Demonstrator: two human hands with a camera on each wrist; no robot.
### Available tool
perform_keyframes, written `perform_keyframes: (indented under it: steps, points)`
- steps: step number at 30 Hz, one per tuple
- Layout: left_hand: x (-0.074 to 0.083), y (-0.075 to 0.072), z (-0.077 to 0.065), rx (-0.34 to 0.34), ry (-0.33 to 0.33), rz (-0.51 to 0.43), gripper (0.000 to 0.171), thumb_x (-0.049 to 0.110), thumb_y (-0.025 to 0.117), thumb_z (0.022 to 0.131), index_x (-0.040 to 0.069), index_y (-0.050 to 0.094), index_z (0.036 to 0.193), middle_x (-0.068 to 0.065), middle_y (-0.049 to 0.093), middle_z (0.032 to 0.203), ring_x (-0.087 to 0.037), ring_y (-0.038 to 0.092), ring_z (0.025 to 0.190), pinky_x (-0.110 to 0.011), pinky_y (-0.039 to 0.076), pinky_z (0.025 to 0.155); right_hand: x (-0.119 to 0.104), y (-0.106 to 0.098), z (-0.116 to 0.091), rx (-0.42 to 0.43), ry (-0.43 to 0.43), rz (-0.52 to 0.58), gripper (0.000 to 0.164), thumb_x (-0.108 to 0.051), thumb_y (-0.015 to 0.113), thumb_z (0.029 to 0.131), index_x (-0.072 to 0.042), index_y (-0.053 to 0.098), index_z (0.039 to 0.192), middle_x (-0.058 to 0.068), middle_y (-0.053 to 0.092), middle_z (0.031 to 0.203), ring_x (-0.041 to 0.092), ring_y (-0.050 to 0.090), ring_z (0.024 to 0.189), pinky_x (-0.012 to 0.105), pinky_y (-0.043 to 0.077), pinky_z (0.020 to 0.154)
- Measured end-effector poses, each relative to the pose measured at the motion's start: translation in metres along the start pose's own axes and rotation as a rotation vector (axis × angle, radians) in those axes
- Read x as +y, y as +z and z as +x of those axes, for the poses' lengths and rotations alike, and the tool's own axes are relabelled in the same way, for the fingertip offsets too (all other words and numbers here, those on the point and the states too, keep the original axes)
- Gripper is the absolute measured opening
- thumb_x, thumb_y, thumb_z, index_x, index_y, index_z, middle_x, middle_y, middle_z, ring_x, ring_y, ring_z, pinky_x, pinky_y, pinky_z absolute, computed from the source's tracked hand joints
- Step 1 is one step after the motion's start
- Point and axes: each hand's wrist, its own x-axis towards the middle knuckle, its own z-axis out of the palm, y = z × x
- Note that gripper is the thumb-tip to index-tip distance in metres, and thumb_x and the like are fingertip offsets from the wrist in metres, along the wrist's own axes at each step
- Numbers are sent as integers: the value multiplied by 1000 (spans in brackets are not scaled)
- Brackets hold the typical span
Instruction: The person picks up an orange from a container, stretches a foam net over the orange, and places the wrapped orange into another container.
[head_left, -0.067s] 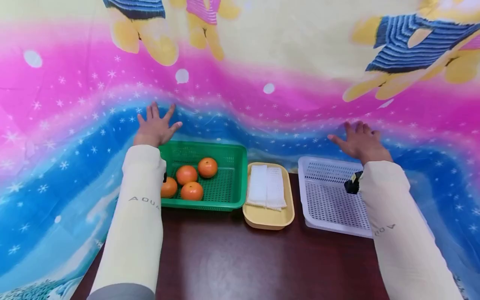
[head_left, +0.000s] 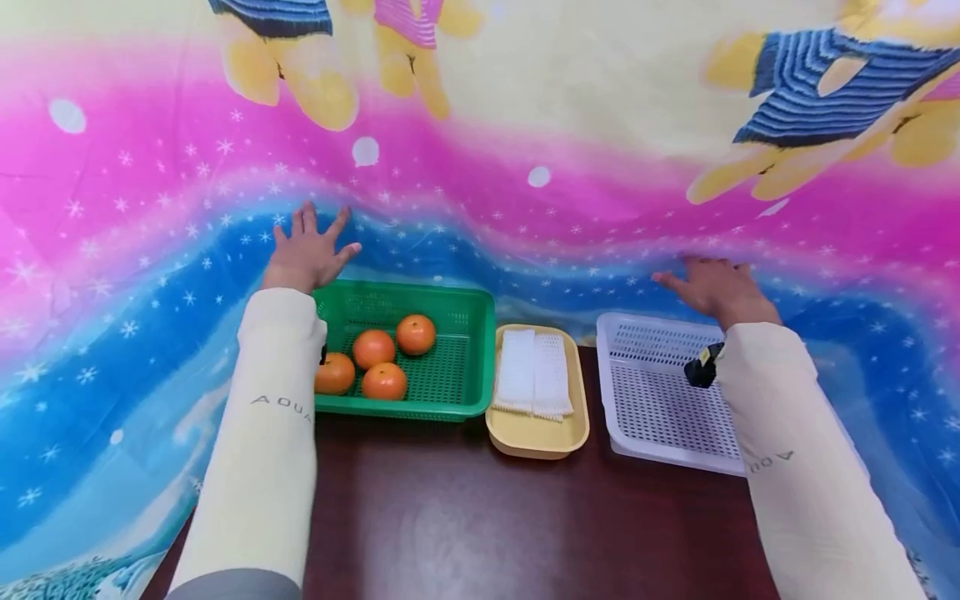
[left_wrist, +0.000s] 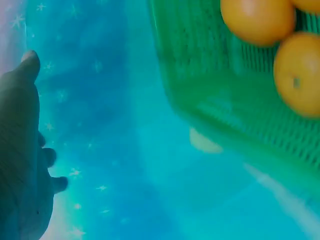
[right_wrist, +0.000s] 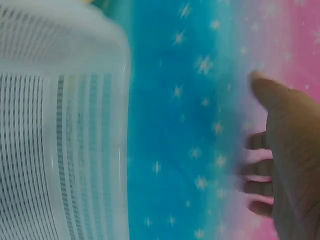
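Note:
My left hand (head_left: 303,254) is held out with spread fingers above the far left corner of a green basket (head_left: 480,358), holding nothing. Several orange fruits (head_left: 384,381) lie inside that basket, one partly hidden by my left sleeve. My right hand (head_left: 720,287) reaches past the back rim of a white perforated basket (head_left: 652,408), its thumb out to the side and nothing in its grasp. Between the baskets sits a yellow tray (head_left: 525,433) bearing white foam net sleeves (head_left: 534,371). In the right wrist view the right hand's fingers (right_wrist: 260,167) are apart from the white basket.
A printed cloth (head_left: 480,200) with snowflakes and cartoon figures rises behind the containers and along both sides. All three containers stand in a row at the back of the dark brown table (head_left: 465,517). My forearms extend along its left and right sides.
My right hand's fingers have tipped slightly downward and forward. The left hand and forearm have shifted a little to the left.

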Motion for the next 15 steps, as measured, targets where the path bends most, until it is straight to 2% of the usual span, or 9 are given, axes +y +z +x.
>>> perform_keyframes:
  steps: [4,7,9,12,15]
  points:
    - [2,8,-8,6,54,31,70,56,13,109,19,-3,166,-32,-12,167,-55,-6,154,-76,-2,120,-31,6,10,-18,-108,138,70,-55,43,106,-1,45,151,31,52,145,51,51,130,71,42,105]
    - [9,22,-22,8,102,8,71,60,12,108,19,5,166,-29,-6,169,-52,-5,155,-74,-4,121,-64,19,21,-4,-226,277,53,-41,47,109,-4,54,145,26,64,129,42,65,114,61,53,98]
    - [14,33,-40,6,135,-24,73,63,13,107,21,8,166,-27,-5,169,-50,-7,156,-73,-7,121,-89,30,28,-13,-305,358,46,-36,49,109,-4,59,140,24,69,120,38,69,104,54,57,93]
    - [19,47,-76,23,191,-49,73,64,17,106,21,13,166,-24,2,170,-47,-5,157,-73,-5,122,-133,49,35,-53,-404,431,43,-36,50,109,-4,63,134,21,70,115,34,71,97,47,60,87]
    - [22,63,-116,51,236,-83,67,56,27,109,19,18,165,-22,11,170,-45,2,158,-72,3,123,-179,70,38,-105,-465,455,45,-41,52,107,-6,63,133,17,69,120,30,70,103,44,58,92]
